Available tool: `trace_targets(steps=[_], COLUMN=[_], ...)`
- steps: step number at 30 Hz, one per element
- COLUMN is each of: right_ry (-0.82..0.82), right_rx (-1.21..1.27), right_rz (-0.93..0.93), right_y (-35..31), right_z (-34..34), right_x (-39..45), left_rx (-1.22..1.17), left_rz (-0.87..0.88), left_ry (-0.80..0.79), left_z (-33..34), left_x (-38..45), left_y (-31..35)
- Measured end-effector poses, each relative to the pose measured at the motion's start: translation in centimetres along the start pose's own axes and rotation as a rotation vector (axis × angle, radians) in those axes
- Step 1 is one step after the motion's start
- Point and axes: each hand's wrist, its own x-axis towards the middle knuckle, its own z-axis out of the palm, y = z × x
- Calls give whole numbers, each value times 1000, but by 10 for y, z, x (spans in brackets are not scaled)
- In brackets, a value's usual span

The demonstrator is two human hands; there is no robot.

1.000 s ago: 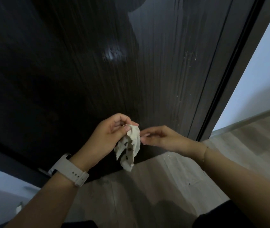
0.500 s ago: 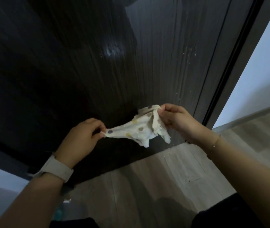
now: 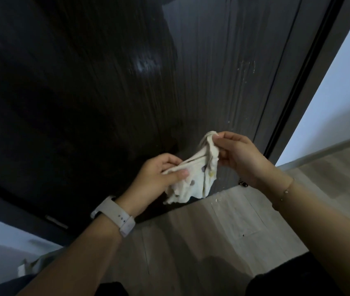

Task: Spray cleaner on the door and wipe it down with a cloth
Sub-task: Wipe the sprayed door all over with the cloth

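Since half a second ago your hands have drawn closer together, so the cloth (image 3: pixel 193 178) that was stretched flat between them now sags in a bunched fold. Your left hand (image 3: pixel 159 180) has its grip closed on the cloth's left edge, thumb pressed over the fabric against the curled fingers. Your right hand (image 3: pixel 242 157) pinches the upper right corner, with that corner sticking up above the fingertips, and it sits higher than the left. The cloth is pale cream with small coloured dots, and its loose lower part hangs down between your hands, just in front of the bottom of the door (image 3: pixel 97 88).

A pale watch (image 3: pixel 116 214) wraps your left wrist, and a thin bracelet (image 3: pixel 285 189) circles the right one. The door is dark, with a vertical wood grain, and fills the far side of the view; whitish streaks and specks show on its right part. Its dark frame (image 3: pixel 310 67) runs along the right, with a pale wall (image 3: pixel 338 86) beyond it. Light wood-look flooring (image 3: pixel 223 238) lies near you, carrying a few white flecks close to the door's foot.
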Motion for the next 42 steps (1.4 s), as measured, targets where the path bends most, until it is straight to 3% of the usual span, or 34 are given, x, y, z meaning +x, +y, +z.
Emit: trace_targets(steps=[3,11,17,26,32,37,42], right_ry=[65,1,92,299,-83,-102,-190], right_rx=[-46,-92,102,172,29,-87,-173], right_rz=[73,120,164,260,18,-88,-15], right_y=[2,21,27,45,30,14,1], right_z=[-5,27,50,51,60,49,27], right_x=[1,-3,29,77,61,31,-15], left_rx=[-138,-632,-704,-718,-728,-678,-550], left_rz=[-40,-147,-128,-192,-92,3,-3], left_ry=[-15,-83,148,270,401,567,429], left_z=[-3,3,-1,-6,6,2,15], left_x=[0,4,27,72,49,27,0], left_y=[8,2,-18,-20,-6,4,12])
